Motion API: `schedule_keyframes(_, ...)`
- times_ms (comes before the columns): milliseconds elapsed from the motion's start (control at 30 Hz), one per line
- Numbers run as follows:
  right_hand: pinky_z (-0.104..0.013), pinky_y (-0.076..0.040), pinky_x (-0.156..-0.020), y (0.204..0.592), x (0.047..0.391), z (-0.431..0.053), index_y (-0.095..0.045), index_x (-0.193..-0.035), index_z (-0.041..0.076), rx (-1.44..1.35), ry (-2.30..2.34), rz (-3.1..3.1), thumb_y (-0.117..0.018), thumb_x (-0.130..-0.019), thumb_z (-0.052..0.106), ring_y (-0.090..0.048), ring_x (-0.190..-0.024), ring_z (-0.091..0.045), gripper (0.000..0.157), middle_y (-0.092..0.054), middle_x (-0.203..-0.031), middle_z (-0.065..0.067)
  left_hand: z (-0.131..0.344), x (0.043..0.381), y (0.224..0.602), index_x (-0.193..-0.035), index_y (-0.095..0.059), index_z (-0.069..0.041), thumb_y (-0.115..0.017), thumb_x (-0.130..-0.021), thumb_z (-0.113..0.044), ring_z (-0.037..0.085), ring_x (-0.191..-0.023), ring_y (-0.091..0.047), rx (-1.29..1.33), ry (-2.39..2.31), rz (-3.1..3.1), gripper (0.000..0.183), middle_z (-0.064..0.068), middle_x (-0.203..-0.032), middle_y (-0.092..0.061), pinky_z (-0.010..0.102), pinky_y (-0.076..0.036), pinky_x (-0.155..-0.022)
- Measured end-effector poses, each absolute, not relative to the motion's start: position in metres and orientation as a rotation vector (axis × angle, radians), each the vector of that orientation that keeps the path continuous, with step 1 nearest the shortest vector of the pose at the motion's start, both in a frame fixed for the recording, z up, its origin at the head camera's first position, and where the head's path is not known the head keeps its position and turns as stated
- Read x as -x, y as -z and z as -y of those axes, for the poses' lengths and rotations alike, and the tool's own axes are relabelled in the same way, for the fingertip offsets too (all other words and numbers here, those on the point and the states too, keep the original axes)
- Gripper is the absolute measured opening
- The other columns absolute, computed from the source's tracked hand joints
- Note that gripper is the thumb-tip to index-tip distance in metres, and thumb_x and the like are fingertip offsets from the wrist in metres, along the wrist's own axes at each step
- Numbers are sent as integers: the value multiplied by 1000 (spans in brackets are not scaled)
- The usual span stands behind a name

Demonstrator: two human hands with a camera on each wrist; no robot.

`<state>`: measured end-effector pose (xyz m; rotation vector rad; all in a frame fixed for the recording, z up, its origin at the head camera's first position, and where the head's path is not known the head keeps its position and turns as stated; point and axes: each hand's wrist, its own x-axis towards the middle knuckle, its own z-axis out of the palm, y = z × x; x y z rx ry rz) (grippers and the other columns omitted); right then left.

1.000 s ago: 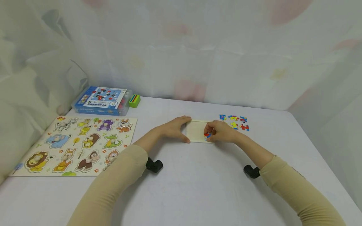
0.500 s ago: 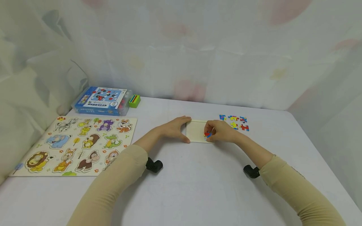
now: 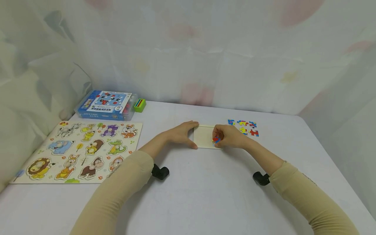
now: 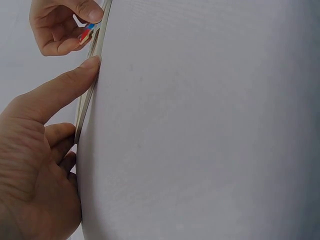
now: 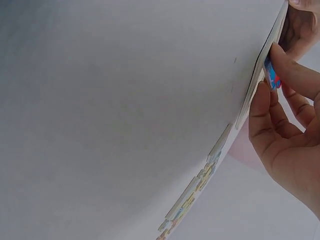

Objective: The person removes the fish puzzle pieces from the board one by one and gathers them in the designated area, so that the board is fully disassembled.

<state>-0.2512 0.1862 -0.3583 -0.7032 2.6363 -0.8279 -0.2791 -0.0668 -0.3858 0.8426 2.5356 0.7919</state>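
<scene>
A small pale wooden puzzle tray lies flat mid-table. My left hand grips its left side, thumb at the near edge and forefinger at the far corner. Over the tray's right part, my right hand pinches a red and blue puzzle piece between thumb and fingers. In the right wrist view this piece stands tilted at the tray's surface; whether it touches the bottom is unclear. Several loose jigsaw pieces lie behind and right of the right hand, which partly hides them.
An animal peg puzzle board lies at the left, partly under the left sleeve. Behind it stand a clear plastic case with a blue label and a small green block. A white curtain closes off the table's back.
Hardly anything differs. The right fingers, with the puzzle piece between them, have shifted very slightly to the right; the left hand stays on the tray.
</scene>
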Motion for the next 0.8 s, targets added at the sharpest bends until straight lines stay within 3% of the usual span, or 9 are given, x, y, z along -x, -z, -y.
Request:
schedule_keyframes(300,-27,-50,-78,355,251,-193,-64,-100,11,687,856,-2588,-63,-91,1,-62,-91,-20,13,-67,-98,-6,67,279,386,-156,-26,-8,-83,-75,-40,26,-157,-12,-849,-781,-2542,104,5,-166,-22,44,-15,-129)
schedule_keyframes(567,-24,-51,-75,349,251,-201,-63,-109,11,663,861,-2618,-66,-90,5,-62,-90,-18,20,-67,-98,-7,68,279,386,-157,-25,-9,-82,-76,-40,26,-157,-11,-847,-764,-2541,104,5,-166,-22,44,-15,-129)
schedule_keyframes(800,-24,-52,-76,344,252,-218,-65,-108,9,593,919,-2623,-69,-90,9,-64,-89,-18,18,-69,-100,-9,68,279,386,-157,-24,-10,-82,-76,-41,24,-158,-9,-839,-773,-2535,105,4,-167,-21,44,-14,-129)
